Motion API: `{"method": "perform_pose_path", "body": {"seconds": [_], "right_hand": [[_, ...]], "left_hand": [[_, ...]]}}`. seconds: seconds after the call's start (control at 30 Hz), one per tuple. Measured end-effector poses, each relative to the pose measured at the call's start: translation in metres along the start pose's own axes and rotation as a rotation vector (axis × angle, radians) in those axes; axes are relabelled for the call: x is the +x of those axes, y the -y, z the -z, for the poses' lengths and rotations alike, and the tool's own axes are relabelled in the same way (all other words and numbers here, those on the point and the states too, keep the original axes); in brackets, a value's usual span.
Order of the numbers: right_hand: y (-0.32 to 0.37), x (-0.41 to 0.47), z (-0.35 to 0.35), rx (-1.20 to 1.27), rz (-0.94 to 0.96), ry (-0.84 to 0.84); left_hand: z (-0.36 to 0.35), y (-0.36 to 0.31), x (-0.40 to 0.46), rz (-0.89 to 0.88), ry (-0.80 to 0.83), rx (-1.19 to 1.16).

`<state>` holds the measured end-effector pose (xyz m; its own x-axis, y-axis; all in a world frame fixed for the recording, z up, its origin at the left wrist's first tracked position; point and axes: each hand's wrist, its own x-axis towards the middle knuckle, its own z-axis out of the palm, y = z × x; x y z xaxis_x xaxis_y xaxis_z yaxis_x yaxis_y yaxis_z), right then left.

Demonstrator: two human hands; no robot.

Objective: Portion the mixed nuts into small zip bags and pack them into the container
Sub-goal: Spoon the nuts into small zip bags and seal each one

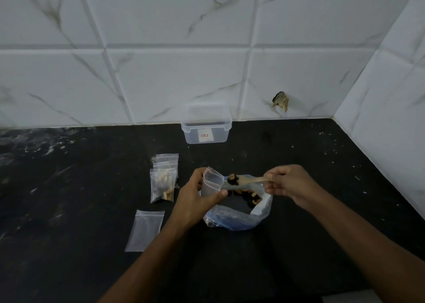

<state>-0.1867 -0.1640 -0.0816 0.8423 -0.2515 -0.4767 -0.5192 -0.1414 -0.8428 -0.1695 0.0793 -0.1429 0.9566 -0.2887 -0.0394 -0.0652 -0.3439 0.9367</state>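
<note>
My left hand grips a small zip bag, fingers and thumb curled round its sides, mouth up and held open. My right hand pinches the handle of a wooden spoon, and the spoon's bowl, loaded with dark and pale nuts, sits right at the mouth of that bag, just touching its rim as far as I can tell.

Both hands hover over the big bag, a clear plastic sack with blue at its folded lower edge, lying open on the black desk. More nuts lie inside it, directly under the spoon.

Left of my left hand, a little stack of filled bags rests on the desk, overlapping one another; I count about three, though the back ones are partly hidden. Nearer to me and beside my left forearm lies one flat bag with nothing visible in it.

Further back, against the marble-patterned wall tiles, stands the container, clear plastic with a white label on its front, well apart from both hands. I cannot tell whether anything lies inside it. A chipped hole shows in the tile to its right.
</note>
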Motion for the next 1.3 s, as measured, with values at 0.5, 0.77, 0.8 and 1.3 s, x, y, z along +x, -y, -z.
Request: {"method": "perform_pose_path", "body": {"seconds": [0.5, 0.77, 0.8, 1.3], "right_hand": [[0.044, -0.053, -0.039, -1.026, 0.844, -0.084], [0.036, -0.061, -0.042, -1.007, 1.05, -0.142], [0.04, -0.062, -0.036, -0.889, 1.023, -0.202], [-0.062, 0.021, -0.043, -1.009, 0.377, -0.284]], "left_hand": [[-0.016, -0.016, 0.004, -0.049, -0.029, 0.013], [-0.015, -0.011, 0.005, -0.061, -0.077, -0.05], [-0.013, -0.009, 0.004, -0.054, -0.085, -0.058], [-0.007, 0.007, -0.003, 0.033, -0.023, -0.226]]}}
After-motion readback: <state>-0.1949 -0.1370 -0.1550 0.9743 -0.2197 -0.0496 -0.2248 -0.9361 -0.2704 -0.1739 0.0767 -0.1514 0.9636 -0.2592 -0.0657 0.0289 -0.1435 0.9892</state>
